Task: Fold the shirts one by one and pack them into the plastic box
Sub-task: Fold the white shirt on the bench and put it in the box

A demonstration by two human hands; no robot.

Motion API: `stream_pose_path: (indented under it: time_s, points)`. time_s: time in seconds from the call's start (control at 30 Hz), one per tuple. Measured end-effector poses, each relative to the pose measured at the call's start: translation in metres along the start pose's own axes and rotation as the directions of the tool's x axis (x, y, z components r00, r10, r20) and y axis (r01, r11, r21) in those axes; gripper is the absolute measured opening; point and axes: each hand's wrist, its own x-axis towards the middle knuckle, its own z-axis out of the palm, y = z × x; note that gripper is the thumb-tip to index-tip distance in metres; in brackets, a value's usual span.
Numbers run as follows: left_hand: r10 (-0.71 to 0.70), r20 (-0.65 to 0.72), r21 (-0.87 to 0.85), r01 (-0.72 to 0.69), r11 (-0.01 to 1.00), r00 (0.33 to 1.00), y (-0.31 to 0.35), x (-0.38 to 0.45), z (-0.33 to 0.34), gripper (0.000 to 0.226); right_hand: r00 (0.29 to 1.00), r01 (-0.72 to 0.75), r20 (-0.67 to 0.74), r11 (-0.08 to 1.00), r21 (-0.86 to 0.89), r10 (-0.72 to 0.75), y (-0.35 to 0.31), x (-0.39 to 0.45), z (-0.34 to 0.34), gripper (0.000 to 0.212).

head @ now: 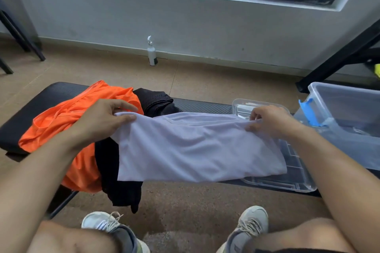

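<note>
A white shirt (197,148) hangs stretched between my hands above a black bench (41,107). My left hand (102,119) pinches its upper left edge, and my right hand (269,121) pinches its upper right edge. An orange shirt (67,121) lies crumpled on the bench to the left. A black shirt (121,178) lies beside it and hangs over the bench's front edge. The clear plastic box (349,121) with a blue latch stands at the right. Its clear lid (296,178) lies flat on the bench, partly under the white shirt.
A white bottle (152,53) stands on the floor against the grey wall. Black metal legs (337,57) slant at the right, and chair legs (20,37) stand at the far left. My knees and shoes (250,224) are on the floor below the bench.
</note>
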Motion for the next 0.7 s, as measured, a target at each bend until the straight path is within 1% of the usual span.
stream_pose_path:
  time_s: [0.03,0.13,0.23,0.3,0.37,0.47,0.57,0.63,0.7]
  points:
    - [-0.004,0.004,0.005,0.004,1.0,1.0,-0.001,0.0,0.001,0.011,1.0,-0.025,0.004,1.0,0.017,0.024,0.002,-0.002,0.0,0.027]
    - [-0.029,-0.019,-0.024,0.029,0.999,0.999,-0.002,0.001,0.003,0.007,0.992,-0.078,-0.08,0.972,0.221,0.097,0.01,-0.007,-0.006,0.022]
    - [-0.029,-0.081,-0.008,0.028,1.0,0.996,-0.001,0.004,0.005,0.006,0.982,-0.101,-0.123,0.945,0.312,0.145,0.012,-0.012,-0.01,0.015]
    - [-0.02,-0.092,-0.031,0.017,0.999,0.996,-0.002,0.007,0.007,0.006,0.975,-0.109,-0.139,0.922,0.372,0.171,0.013,-0.013,-0.008,0.015]
    - [-0.014,-0.117,-0.071,0.006,0.997,0.993,-0.002,0.01,0.009,0.007,0.963,-0.137,-0.165,0.916,0.377,0.211,0.015,-0.014,-0.008,0.016]
    - [0.01,-0.194,-0.046,-0.02,0.999,0.981,0.0,0.018,0.018,0.008,0.948,-0.181,-0.187,0.92,0.348,0.257,0.017,-0.011,-0.005,0.015]
    - [-0.012,-0.183,0.098,0.031,0.995,0.983,-0.003,0.029,0.028,0.011,0.949,-0.197,-0.179,0.932,0.306,0.259,0.011,-0.006,0.003,0.012]
    - [-0.058,-0.127,0.213,0.084,0.973,0.99,-0.01,0.033,0.032,0.012,0.952,-0.216,-0.152,0.934,0.284,0.266,0.006,-0.003,0.008,0.024]
    - [-0.095,-0.076,0.312,0.114,0.943,0.993,-0.014,0.032,0.034,0.01,0.957,-0.248,-0.088,0.937,0.245,0.276,0.003,-0.003,0.009,0.038]
